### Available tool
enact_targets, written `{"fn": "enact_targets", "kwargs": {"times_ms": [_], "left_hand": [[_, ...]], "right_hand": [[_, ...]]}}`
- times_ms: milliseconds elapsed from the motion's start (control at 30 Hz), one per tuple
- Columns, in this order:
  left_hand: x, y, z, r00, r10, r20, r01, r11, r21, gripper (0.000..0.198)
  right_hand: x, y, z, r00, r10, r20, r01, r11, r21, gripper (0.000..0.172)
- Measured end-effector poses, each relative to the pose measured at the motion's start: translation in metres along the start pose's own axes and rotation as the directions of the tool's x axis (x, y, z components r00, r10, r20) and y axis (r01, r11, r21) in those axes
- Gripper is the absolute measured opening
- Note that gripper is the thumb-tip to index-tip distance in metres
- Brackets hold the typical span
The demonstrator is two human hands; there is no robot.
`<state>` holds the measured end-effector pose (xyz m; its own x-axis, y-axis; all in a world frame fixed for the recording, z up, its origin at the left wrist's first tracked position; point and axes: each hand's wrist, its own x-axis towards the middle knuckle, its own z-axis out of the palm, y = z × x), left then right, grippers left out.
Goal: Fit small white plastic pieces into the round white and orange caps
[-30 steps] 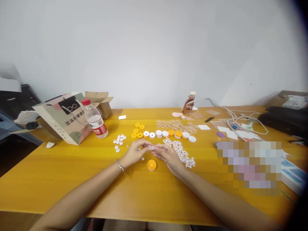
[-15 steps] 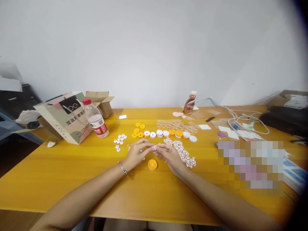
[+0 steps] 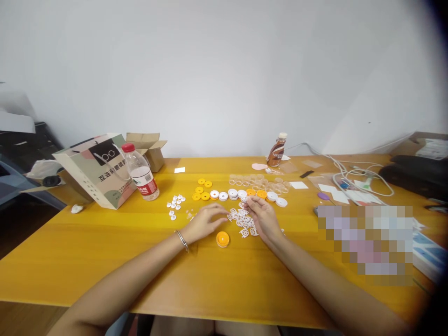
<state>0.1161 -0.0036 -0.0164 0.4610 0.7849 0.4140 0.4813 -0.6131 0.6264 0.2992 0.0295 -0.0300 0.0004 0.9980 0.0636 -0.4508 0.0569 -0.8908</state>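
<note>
My left hand hovers with its fingers apart, holding nothing. Its fingertips are beside the left end of a pile of white openwork plastic pieces. Above that pile, my right hand has thumb and fingers pinched together; I cannot make out what is between them. In front of my hands sits a round orange-and-white part. A row of white and orange round cases lies beyond them, with yellow rings at its left end. Small white knob-like parts lie farther left.
Clear rings lie behind the row. A water bottle, a paper bag and a cardboard box stand at left. At the back is a brown bottle. White cables and cards lie at right.
My hands were together over a white openwork piece; now they are apart. The right has moved up and right, and the left has opened. The white pieces are spread farther left.
</note>
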Motion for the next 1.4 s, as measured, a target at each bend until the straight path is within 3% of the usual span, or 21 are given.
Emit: {"fn": "enact_targets", "kwargs": {"times_ms": [133,267,633,800,900,1033,1233,1400], "left_hand": [[0.007,-0.007,0.005,0.992,0.052,0.117,-0.070,0.986,0.151,0.021],[0.009,-0.015,0.013,0.990,0.054,0.134,-0.086,0.966,0.245,0.016],[-0.004,-0.016,0.005,0.997,0.024,0.074,-0.040,0.973,0.229,0.017],[-0.005,-0.017,0.003,0.978,0.104,0.183,-0.149,0.956,0.251,0.023],[-0.007,-0.022,0.003,0.975,0.098,0.201,-0.151,0.951,0.268,0.023],[-0.007,-0.024,0.003,0.989,0.072,0.131,-0.107,0.953,0.282,0.021],[-0.006,-0.020,0.003,0.989,-0.083,-0.121,0.094,0.992,0.088,0.018],[-0.005,-0.019,0.006,0.977,-0.145,-0.155,0.132,0.987,-0.092,0.021]], "right_hand": [[-0.002,0.002,0.001,0.999,0.039,0.026,-0.040,0.999,0.010,0.025],[-0.008,0.003,0.006,0.993,0.096,0.075,-0.098,0.995,0.012,0.025],[-0.008,0.009,0.003,0.987,0.086,0.135,-0.077,0.995,-0.068,0.020],[-0.008,0.009,0.004,0.988,0.016,0.152,0.009,0.987,-0.161,0.025],[-0.009,0.010,0.003,0.986,0.013,0.166,0.028,0.970,-0.243,0.027],[-0.010,0.013,0.003,0.977,0.028,0.210,0.036,0.955,-0.293,0.024],[-0.013,0.012,0.006,0.970,0.043,0.238,0.037,0.946,-0.321,0.023],[-0.018,0.009,0.010,0.969,0.028,0.246,0.060,0.938,-0.341,0.021]]}}
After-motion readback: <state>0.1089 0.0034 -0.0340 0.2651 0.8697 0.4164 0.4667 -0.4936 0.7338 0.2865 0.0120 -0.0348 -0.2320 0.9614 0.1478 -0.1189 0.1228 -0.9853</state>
